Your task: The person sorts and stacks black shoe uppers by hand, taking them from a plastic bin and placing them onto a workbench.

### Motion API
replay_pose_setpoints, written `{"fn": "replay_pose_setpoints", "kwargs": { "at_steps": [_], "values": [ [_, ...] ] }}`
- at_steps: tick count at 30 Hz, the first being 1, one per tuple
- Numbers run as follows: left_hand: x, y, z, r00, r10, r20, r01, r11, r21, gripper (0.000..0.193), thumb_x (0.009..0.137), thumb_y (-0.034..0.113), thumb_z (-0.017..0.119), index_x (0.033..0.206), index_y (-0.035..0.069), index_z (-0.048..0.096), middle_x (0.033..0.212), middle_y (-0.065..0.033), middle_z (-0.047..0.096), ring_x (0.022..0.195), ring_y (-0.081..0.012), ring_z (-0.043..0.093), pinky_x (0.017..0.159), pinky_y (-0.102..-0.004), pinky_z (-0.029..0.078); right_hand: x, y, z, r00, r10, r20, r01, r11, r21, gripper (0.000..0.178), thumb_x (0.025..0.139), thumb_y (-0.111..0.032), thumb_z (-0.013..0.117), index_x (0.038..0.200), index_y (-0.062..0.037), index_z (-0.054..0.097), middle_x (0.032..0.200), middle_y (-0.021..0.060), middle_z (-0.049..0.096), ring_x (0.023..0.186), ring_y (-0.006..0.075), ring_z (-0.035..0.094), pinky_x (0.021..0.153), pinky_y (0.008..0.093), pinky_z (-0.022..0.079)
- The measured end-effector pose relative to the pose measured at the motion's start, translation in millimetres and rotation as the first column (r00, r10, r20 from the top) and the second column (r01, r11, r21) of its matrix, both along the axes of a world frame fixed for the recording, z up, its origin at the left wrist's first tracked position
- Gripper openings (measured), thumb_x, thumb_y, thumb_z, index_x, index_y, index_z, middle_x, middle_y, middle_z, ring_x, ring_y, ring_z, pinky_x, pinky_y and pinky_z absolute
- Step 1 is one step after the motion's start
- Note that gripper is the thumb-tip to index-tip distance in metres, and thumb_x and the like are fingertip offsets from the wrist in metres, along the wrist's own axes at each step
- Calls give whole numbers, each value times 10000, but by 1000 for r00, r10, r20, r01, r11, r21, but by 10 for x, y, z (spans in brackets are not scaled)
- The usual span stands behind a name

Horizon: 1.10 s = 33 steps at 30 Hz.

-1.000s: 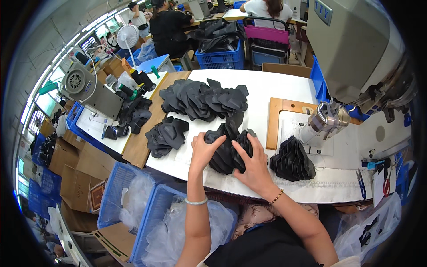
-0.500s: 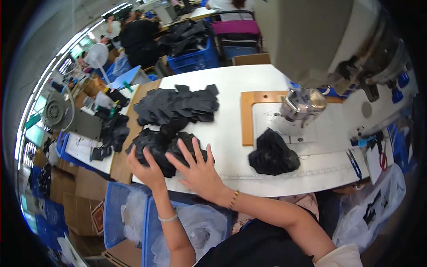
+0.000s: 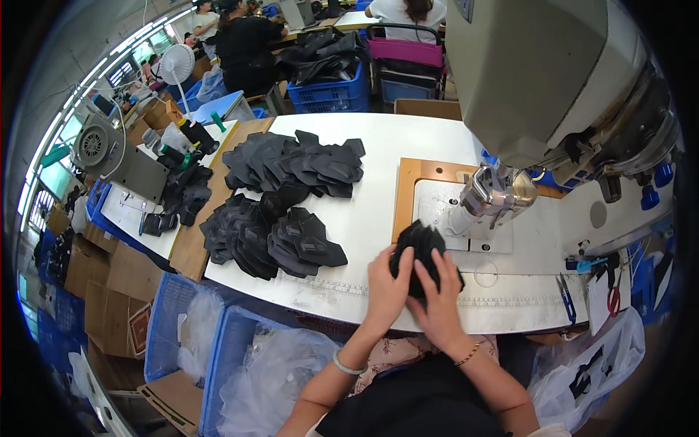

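A stack of black fabric pieces (image 3: 420, 240) lies on the white table in front of the sewing machine (image 3: 499, 193). My left hand (image 3: 386, 284) is closed around its left side, and my right hand (image 3: 437, 291) grips the near and right side. Part of the stack is hidden under my fingers. To the left lie more black pieces in overlapping heaps: a far heap (image 3: 291, 166), a near left heap (image 3: 237, 237) and a smaller near heap (image 3: 304, 242). Both hands are well apart from those heaps.
Blue-handled snips (image 3: 566, 298) and red-handled scissors (image 3: 614, 300) lie at the table's right end. Blue crates (image 3: 226, 357) with clear plastic bags stand below the left front edge. A wooden frame (image 3: 405, 197) borders the machine bed. People sit working at the back.
Both hands have moved right, from above the near left heaps to the stack by the machine, and now hold it. The view has shifted slightly.
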<state>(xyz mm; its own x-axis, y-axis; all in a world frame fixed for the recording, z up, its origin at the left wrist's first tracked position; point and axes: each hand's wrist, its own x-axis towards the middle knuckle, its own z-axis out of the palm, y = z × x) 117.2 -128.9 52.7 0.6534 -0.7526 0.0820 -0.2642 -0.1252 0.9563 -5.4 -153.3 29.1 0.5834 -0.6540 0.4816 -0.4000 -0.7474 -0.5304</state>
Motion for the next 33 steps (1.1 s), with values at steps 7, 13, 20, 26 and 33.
{"fn": "replay_pose_setpoints", "kwargs": {
  "at_steps": [7, 13, 20, 26, 33],
  "values": [
    [959, 150, 194, 792, 255, 555, -293, 956, -22, 273, 887, 205, 572, 1044, -13, 619, 1009, -174, 603, 940, -333, 507, 834, -407, 396, 1089, 71, 52, 982, 155, 109, -159, 987, 29, 735, 782, -178, 666, 1431, -140, 322, 1491, 161, 225, 1364, 402, 201, 1059, 580, 190],
    [966, 207, 400, 406, 70, 911, -30, 998, -63, 404, 844, 171, 622, 1236, 92, 568, 1303, -118, 499, 1271, -312, 412, 1078, -477, 251, 768, -24, 356, 981, 168, 100, -161, 984, -73, 650, 794, -281, 673, 1361, -110, 406, 1412, 122, 372, 1336, 336, 299, 1051, 543, 201],
    [847, 162, 226, 274, -299, 914, 212, 946, 246, 335, 774, 274, 697, 1061, 105, 655, 1197, -113, 560, 1211, -301, 458, 1083, -563, 219, -674, -255, 128, 900, -434, -47, 434, 901, -4, 248, 783, -159, 699, 972, -48, 582, 968, 84, 530, 898, 275, 535, 817, 409, 407],
    [735, 192, 212, 340, -295, 893, 198, 951, 239, 327, 737, 189, 694, 1049, 101, 654, 1218, -128, 546, 1238, -313, 437, 1111, -557, 155, -1032, -276, 112, 919, -374, -124, 393, 851, 348, 160, 870, -110, 624, 965, 1, 557, 934, 102, 518, 791, 196, 577, 710, 293, 472],
    [595, 578, 315, 236, -225, 945, 337, 931, 137, 445, 727, 80, 646, 1165, 152, 627, 1350, -142, 458, 1297, -336, 391, 1114, -559, 169, -1711, 319, -53, 497, -640, 586, 356, 767, 534, 84, 969, -76, 471, 1006, -9, 439, 881, 80, 563, 732, 107, 582, 667, 233, 490]
  ]
}}
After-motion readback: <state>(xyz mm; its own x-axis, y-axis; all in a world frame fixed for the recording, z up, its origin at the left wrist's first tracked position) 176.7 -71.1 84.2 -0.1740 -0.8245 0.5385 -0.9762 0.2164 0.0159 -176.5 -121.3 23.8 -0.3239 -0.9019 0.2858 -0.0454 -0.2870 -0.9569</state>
